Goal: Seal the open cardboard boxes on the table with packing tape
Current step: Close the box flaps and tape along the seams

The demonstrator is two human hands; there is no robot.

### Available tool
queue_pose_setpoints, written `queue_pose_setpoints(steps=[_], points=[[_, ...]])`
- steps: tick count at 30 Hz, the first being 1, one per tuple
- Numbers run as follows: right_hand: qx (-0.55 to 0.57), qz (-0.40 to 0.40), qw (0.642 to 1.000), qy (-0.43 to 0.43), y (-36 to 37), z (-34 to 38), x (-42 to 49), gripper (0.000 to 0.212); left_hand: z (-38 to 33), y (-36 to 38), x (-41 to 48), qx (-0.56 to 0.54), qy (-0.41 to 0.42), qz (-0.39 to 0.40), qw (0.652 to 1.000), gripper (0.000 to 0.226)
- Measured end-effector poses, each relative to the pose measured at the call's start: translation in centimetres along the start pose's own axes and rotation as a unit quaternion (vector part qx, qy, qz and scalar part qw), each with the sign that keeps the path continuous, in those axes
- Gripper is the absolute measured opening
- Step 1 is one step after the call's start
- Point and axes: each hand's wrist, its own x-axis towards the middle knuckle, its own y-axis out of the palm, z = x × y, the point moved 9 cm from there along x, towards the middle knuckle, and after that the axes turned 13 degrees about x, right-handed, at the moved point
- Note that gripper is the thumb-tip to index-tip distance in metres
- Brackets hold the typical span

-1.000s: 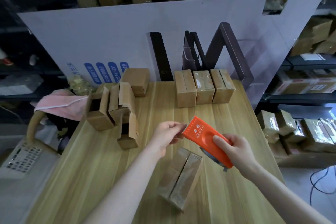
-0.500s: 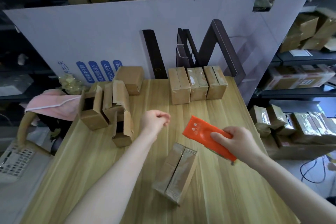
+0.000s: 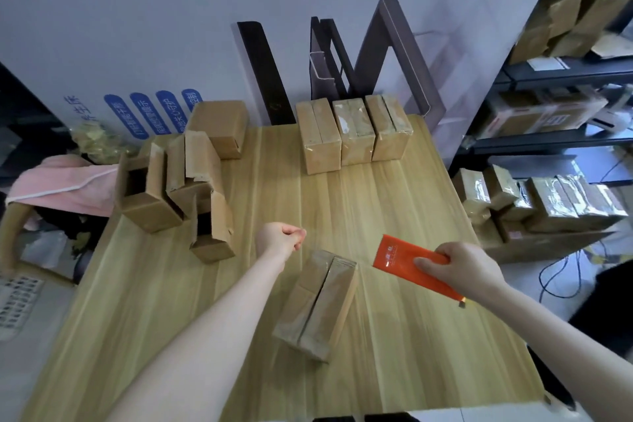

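Near the table's [image 3: 342, 202] middle, I see the flap-closed cardboard box [image 3: 317, 301] lying just below both hands, with bare wood all round it. My right hand [image 3: 469, 271] grips the orange tape dispenser [image 3: 407, 259] beside the box. My left hand [image 3: 279, 238] hovers curled, nothing visible in it. Open boxes [image 3: 150, 195] crowd the left edge.

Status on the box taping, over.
Right hand grips orange tape dispenser. Left hand curled, tape in it not discernible. Closed box lies between the arms; open boxes farther left. Nothing blocking.
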Motion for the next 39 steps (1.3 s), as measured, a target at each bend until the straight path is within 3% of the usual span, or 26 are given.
queue_pose_setpoints(steps=[9,12,18,21,25,28,31,34,39], points=[[-0.038,0.021,0.999,0.022,3.4,-1.0,1.0,0.039,3.5,2.6,2.0,0.023,-0.034,0.01,0.999,0.025],[-0.046,0.027,0.998,0.033,4.3,-1.1,1.0,0.039,4.0,3.5,1.9,0.018,-0.045,0.009,0.999,0.014],[-0.099,0.013,0.995,0.008,5.7,0.0,1.3,0.041,4.5,5.3,1.2,0.037,-0.047,-0.004,0.998,0.017],[-0.117,-0.001,0.993,0.001,5.9,0.7,1.2,0.04,4.4,6.5,1.1,0.057,-0.044,-0.006,0.997,0.026],[-0.134,-0.008,0.991,0.0,5.6,1.3,1.0,0.038,5.2,6.8,0.7,0.054,-0.079,-0.028,0.995,0.057],[-0.151,-0.01,0.988,-0.004,5.7,2.0,0.9,0.037,5.1,5.8,-0.8,-0.003,-0.045,-0.097,0.994,0.022],[-0.162,-0.012,0.987,-0.008,5.6,2.9,1.2,0.035,4.4,6.4,-2.7,-0.034,-0.012,-0.074,0.997,0.041],[-0.164,-0.005,0.986,-0.007,5.4,3.6,1.5,0.032,3.8,6.9,-3.3,-0.055,0.02,-0.043,0.997,0.021],[-0.168,-0.002,0.986,-0.009,5.9,5.3,1.3,0.026,3.6,6.6,-3.3,-0.044,0.057,-0.045,0.996,0.038]])
